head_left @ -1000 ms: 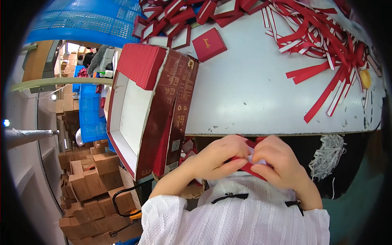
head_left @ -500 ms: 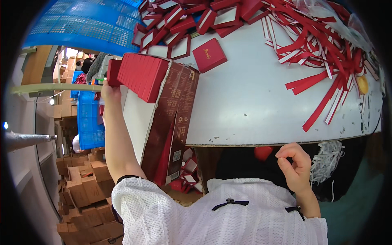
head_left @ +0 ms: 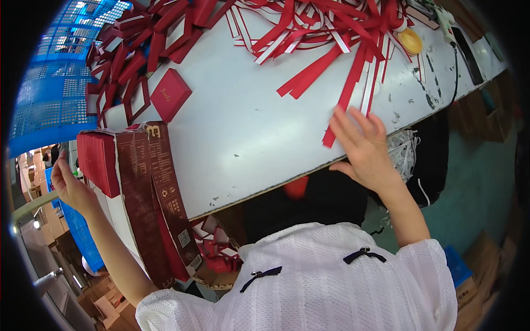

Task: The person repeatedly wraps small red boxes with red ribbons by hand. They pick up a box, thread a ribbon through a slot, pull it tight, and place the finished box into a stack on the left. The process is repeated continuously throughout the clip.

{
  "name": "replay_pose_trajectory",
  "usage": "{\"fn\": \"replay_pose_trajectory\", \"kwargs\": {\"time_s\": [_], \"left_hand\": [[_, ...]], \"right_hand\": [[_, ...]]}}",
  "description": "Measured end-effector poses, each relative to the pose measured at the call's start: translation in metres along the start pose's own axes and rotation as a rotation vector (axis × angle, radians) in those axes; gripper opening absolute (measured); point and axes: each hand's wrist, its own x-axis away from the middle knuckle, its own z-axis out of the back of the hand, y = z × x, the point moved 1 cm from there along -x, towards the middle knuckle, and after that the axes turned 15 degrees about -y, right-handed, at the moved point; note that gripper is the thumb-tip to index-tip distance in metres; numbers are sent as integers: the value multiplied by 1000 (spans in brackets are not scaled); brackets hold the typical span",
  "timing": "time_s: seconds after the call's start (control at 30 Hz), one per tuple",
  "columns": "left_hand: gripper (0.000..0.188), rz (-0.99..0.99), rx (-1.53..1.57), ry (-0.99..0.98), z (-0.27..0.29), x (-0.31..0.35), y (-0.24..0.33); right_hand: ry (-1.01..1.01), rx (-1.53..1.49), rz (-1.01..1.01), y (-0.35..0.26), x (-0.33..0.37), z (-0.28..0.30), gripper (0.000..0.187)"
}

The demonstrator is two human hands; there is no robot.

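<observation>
My right hand [head_left: 361, 146] reaches over the table's front edge, fingers spread, with nothing seen in it. Its fingertips are at the loose end of a red ribbon strip [head_left: 353, 83]; whether they touch it I cannot tell. At the far left, my left hand [head_left: 74, 187] is beside a row of red gift boxes [head_left: 98, 163], its fingers loosely stretched and nothing visible in them. These boxes stand packed at the far end of an open dark red carton [head_left: 141, 187]. One closed red box [head_left: 171, 95] lies alone on the table behind the carton.
Many red box parts [head_left: 132, 69] are heaped at the back left by a blue plastic crate [head_left: 47, 83]. A yellow tape roll [head_left: 409, 41] and a black cable [head_left: 456, 71] lie at the right. Shredded paper [head_left: 404, 154] hangs below the white table [head_left: 248, 143].
The view has swung to the right. My right hand has gone from curled above my lap to spread by the ribbons. My left hand has let go of the end red box.
</observation>
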Motion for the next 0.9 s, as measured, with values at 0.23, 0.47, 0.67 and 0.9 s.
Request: {"fn": "replay_pose_trajectory", "kwargs": {"time_s": [0.23,0.47,0.67,0.9], "left_hand": [[29,-419,-34,-1026,-163,129,140],[13,206,538,-1097,-234,173,147],[9,382,736,-1127,-235,178,162],[2,-135,308,-1035,-233,178,176]], "right_hand": [[161,-393,290,-2,7,-17,22],[272,-1414,-72,-24,-1,-2,5],[338,-790,86,-35,8,18,10],[555,-144,215,-36,13,20,18]]}}
